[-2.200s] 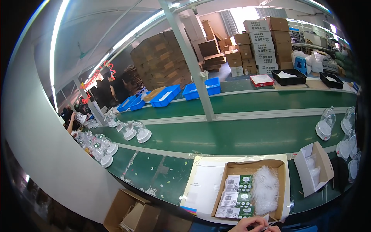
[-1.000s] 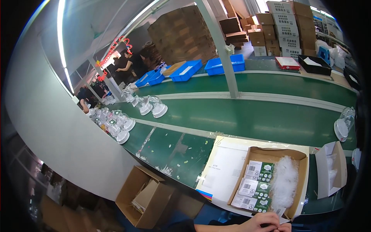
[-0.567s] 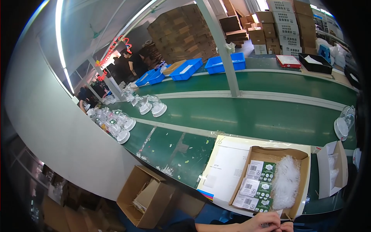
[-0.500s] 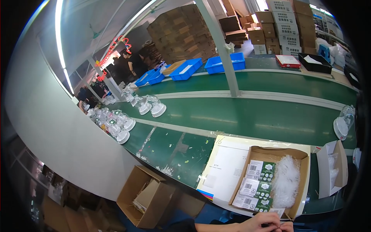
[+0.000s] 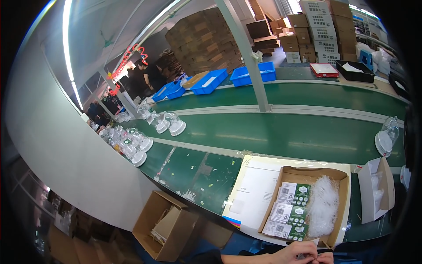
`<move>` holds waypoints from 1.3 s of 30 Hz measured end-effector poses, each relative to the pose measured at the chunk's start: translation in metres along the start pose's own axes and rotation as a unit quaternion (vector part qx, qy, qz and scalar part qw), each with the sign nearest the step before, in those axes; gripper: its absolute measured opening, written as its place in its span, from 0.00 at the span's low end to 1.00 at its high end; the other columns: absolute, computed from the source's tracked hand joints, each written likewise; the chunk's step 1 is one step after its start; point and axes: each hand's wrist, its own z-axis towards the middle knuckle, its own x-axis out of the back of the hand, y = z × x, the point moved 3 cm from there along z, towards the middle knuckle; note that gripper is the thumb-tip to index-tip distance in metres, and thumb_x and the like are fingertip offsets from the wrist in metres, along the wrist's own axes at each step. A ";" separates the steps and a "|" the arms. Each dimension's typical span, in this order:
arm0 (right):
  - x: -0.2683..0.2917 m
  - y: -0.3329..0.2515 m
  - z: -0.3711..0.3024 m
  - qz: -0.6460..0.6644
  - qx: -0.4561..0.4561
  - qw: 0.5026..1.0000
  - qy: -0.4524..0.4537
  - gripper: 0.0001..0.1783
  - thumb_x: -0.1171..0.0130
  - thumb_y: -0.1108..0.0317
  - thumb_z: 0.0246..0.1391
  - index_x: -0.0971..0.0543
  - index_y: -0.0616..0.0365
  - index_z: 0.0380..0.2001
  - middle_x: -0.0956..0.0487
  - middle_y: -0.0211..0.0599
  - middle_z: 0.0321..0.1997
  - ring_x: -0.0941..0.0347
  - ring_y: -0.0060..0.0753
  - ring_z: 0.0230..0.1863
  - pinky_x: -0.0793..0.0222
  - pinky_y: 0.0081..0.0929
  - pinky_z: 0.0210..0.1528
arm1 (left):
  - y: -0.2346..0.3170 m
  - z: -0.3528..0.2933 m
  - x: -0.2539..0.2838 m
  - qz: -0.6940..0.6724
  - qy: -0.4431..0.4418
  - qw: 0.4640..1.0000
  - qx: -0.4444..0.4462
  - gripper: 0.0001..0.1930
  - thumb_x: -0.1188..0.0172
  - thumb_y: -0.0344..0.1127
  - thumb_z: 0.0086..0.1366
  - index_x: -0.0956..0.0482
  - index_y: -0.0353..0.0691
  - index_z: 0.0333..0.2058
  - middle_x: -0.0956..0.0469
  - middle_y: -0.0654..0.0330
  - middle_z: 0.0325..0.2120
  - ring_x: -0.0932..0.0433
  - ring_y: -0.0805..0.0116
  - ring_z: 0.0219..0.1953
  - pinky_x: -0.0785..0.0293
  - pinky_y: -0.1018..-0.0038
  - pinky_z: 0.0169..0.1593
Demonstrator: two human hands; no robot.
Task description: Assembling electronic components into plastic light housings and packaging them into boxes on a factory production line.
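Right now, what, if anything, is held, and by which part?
Cannot tell: the left hand and right hand hide any grip on the white slip showing beyond them.

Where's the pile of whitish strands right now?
Head view, lower right: the pile of whitish strands lies in the right part of the open cardboard tray, beside the green-and-white packs, just beyond the left hand.
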 end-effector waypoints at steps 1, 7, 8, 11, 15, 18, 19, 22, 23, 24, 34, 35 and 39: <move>0.005 -0.003 -0.008 -0.025 0.058 0.998 0.027 0.07 0.36 0.80 0.48 0.24 0.63 0.32 0.26 0.41 0.34 0.29 0.33 0.36 0.33 0.24 0.41 | 0.006 0.000 -0.009 0.000 -0.006 1.000 -0.011 0.05 0.38 0.26 0.56 0.20 0.38 0.33 0.23 0.56 0.28 0.24 0.64 0.27 0.29 0.72 0.28; -0.001 -0.005 -0.004 -0.080 0.097 0.992 0.022 0.08 0.37 0.78 0.50 0.25 0.62 0.34 0.27 0.40 0.34 0.30 0.33 0.36 0.34 0.25 0.43 | 0.001 -0.001 -0.003 -0.001 0.002 1.000 0.027 0.05 0.38 0.26 0.56 0.20 0.38 0.33 0.24 0.58 0.26 0.25 0.68 0.26 0.31 0.74 0.27; -0.001 -0.005 -0.005 -0.095 0.091 0.991 0.022 0.08 0.37 0.78 0.50 0.25 0.62 0.34 0.27 0.40 0.35 0.30 0.33 0.36 0.34 0.25 0.43 | 0.002 -0.001 -0.002 0.006 0.000 0.999 0.035 0.05 0.39 0.27 0.57 0.20 0.38 0.33 0.25 0.58 0.26 0.25 0.68 0.26 0.31 0.75 0.26; 0.001 -0.002 -0.003 -0.097 0.102 0.990 0.000 0.08 0.36 0.77 0.50 0.24 0.62 0.33 0.27 0.40 0.34 0.30 0.33 0.36 0.33 0.26 0.42 | 0.006 0.002 -0.001 0.001 -0.009 1.000 0.029 0.05 0.39 0.27 0.57 0.21 0.38 0.34 0.25 0.58 0.26 0.25 0.69 0.25 0.31 0.75 0.26; -0.001 -0.010 0.000 -0.112 0.118 0.987 -0.006 0.06 0.38 0.78 0.51 0.24 0.63 0.33 0.27 0.40 0.34 0.29 0.33 0.36 0.33 0.25 0.41 | 0.006 0.001 -0.002 0.007 -0.022 0.999 0.029 0.06 0.40 0.27 0.58 0.21 0.38 0.35 0.24 0.58 0.26 0.25 0.69 0.25 0.31 0.75 0.27; -0.001 -0.016 0.001 -0.068 -0.011 0.998 0.005 0.05 0.36 0.81 0.47 0.23 0.66 0.28 0.24 0.42 0.32 0.27 0.35 0.35 0.30 0.24 0.40 | 0.004 -0.001 -0.002 -0.021 0.013 0.996 0.087 0.07 0.40 0.28 0.58 0.22 0.38 0.37 0.23 0.58 0.26 0.24 0.69 0.25 0.30 0.76 0.27; -0.002 -0.018 0.001 -0.081 -0.021 0.996 0.006 0.05 0.37 0.82 0.47 0.23 0.67 0.29 0.23 0.42 0.32 0.26 0.35 0.35 0.30 0.25 0.39 | 0.002 -0.002 -0.002 -0.009 0.010 0.997 0.073 0.08 0.40 0.28 0.58 0.22 0.37 0.37 0.22 0.58 0.26 0.24 0.70 0.26 0.30 0.76 0.28; -0.001 -0.023 0.005 -0.106 -0.021 0.994 -0.011 0.05 0.38 0.83 0.47 0.23 0.67 0.29 0.23 0.42 0.32 0.26 0.36 0.35 0.29 0.25 0.39 | 0.003 -0.002 -0.001 0.000 0.011 0.998 0.060 0.09 0.40 0.28 0.58 0.22 0.37 0.38 0.21 0.58 0.26 0.23 0.70 0.26 0.28 0.76 0.29; -0.001 -0.023 0.006 -0.119 -0.010 0.992 -0.029 0.06 0.39 0.84 0.47 0.23 0.67 0.30 0.23 0.42 0.32 0.26 0.36 0.35 0.29 0.25 0.39 | 0.004 -0.002 0.000 -0.006 0.013 0.998 0.059 0.09 0.40 0.28 0.58 0.22 0.37 0.39 0.21 0.58 0.25 0.23 0.71 0.27 0.28 0.76 0.30; -0.002 -0.023 0.006 -0.118 -0.011 0.993 -0.028 0.06 0.39 0.84 0.47 0.23 0.67 0.30 0.23 0.42 0.32 0.26 0.36 0.35 0.29 0.25 0.39 | 0.004 -0.001 0.000 -0.005 0.012 0.998 0.060 0.09 0.40 0.28 0.58 0.22 0.37 0.39 0.21 0.58 0.25 0.23 0.71 0.27 0.28 0.76 0.30; -0.001 -0.006 0.006 -0.089 0.051 0.995 -0.008 0.07 0.41 0.83 0.49 0.24 0.64 0.32 0.25 0.41 0.34 0.27 0.35 0.35 0.30 0.25 0.40 | 0.007 0.002 0.002 0.030 -0.034 0.998 0.054 0.07 0.41 0.28 0.60 0.22 0.36 0.39 0.22 0.57 0.24 0.24 0.70 0.24 0.29 0.75 0.27; -0.002 -0.005 0.006 -0.089 0.088 0.992 -0.007 0.05 0.40 0.80 0.51 0.24 0.62 0.32 0.26 0.41 0.34 0.28 0.33 0.35 0.32 0.24 0.40 | 0.007 0.001 0.001 0.023 -0.037 0.997 0.059 0.07 0.41 0.28 0.60 0.22 0.36 0.38 0.22 0.57 0.24 0.24 0.70 0.23 0.30 0.75 0.26; 0.000 -0.013 0.011 -0.149 0.111 0.982 -0.045 0.06 0.41 0.81 0.49 0.24 0.61 0.31 0.25 0.41 0.33 0.27 0.33 0.33 0.31 0.24 0.37 | 0.003 -0.001 0.001 0.057 -0.037 0.997 0.032 0.08 0.41 0.28 0.60 0.21 0.37 0.39 0.23 0.56 0.24 0.24 0.68 0.23 0.29 0.74 0.27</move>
